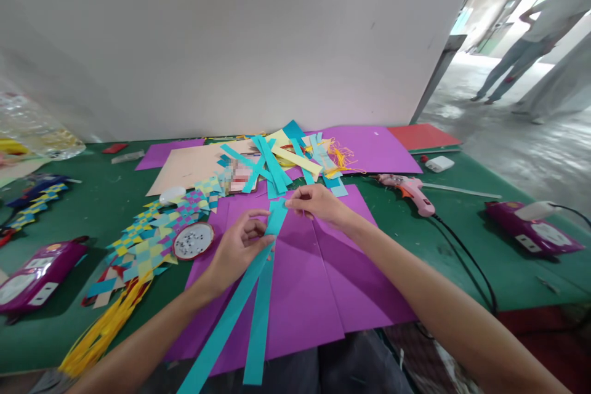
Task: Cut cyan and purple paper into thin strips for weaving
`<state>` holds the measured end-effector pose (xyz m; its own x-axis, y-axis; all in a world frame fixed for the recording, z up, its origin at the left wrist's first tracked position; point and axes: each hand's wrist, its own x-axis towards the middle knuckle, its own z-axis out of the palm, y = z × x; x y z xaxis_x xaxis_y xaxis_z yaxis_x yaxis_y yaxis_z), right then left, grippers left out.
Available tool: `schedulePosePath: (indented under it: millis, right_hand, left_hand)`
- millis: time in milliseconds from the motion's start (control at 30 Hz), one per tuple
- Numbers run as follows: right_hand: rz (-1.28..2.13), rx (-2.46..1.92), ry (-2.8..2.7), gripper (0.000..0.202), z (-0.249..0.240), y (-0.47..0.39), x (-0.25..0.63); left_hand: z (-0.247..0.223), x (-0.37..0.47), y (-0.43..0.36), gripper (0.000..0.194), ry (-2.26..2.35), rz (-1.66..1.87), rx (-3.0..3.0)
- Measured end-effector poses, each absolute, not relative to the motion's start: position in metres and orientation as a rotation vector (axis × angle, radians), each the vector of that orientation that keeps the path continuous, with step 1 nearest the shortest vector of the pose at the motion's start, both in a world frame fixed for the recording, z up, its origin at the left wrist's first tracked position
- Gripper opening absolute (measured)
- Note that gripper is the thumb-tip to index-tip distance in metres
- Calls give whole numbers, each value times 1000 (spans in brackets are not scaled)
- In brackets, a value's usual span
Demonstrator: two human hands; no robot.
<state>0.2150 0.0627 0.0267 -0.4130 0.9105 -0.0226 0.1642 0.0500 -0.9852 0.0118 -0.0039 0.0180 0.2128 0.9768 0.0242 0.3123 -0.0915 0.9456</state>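
Two long teal paper strips (257, 320) overlap near their upper ends and spread apart toward me, over purple paper sheets (305, 295). My left hand (242, 243) is closed on the strips, thumb on top, just below the overlap. With thumb and forefinger together, my right hand (314, 203) pinches the right edge of the strips' upper end. Beyond my hands lies a loose pile of teal strips (272, 163) with a pale yellow strip (298, 160) across it. To the left of my left hand, a round lid (194, 241) holds small dark bits.
Woven paper pieces with yellow tassels (111, 320) lie left. A pink glue gun (409, 191) with a black cord rests right. Purple power strips (44, 277) sit at both sides of the green table (480, 277). A white board (231, 55) stands behind; a person (530, 43) stands far right.
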Motion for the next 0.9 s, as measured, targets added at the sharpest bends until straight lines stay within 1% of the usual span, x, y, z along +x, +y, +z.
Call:
schedulePosePath:
  millis: [167, 233, 267, 333, 433, 467, 600, 700, 833, 900]
  right_hand:
    - [1442, -1043, -1546, 37, 29, 65, 219]
    - [1387, -1078, -1492, 38, 27, 66, 220]
    - [1308, -1117, -1529, 37, 25, 66, 219]
    - [1034, -1181, -1736, 32, 21, 61, 216]
    - [555, -1062, -2159, 20, 16, 46, 208]
    - [492, -1013, -2234, 21, 15, 40, 205]
    - [267, -951, -2523, 46, 10, 21, 202]
    - [180, -947, -2613, 55, 9, 12, 208]
    - [119, -1024, -2605, 51, 12, -1, 217]
    - [78, -1133, -2578, 50, 15, -8, 218]
  left_hand:
    - [17, 9, -2, 42, 1230, 917, 1536]
    - [16, 8, -1, 42, 1243, 921, 1551]
    - [16, 7, -1, 42, 1244, 918, 1552]
    - [17, 7, -2, 44, 1235, 914, 1540]
    - [18, 8, -3, 44, 1227, 944, 1506]
    - [18, 7, -3, 44, 1223, 962, 1498]
    - [19, 3, 3, 38, 1297, 1068, 1556]
    - [23, 0, 20, 37, 1396, 1093, 1602]
    - [30, 0, 63, 45, 1336, 1126, 1645]
    - [30, 2, 86, 52, 1363, 1115, 1736]
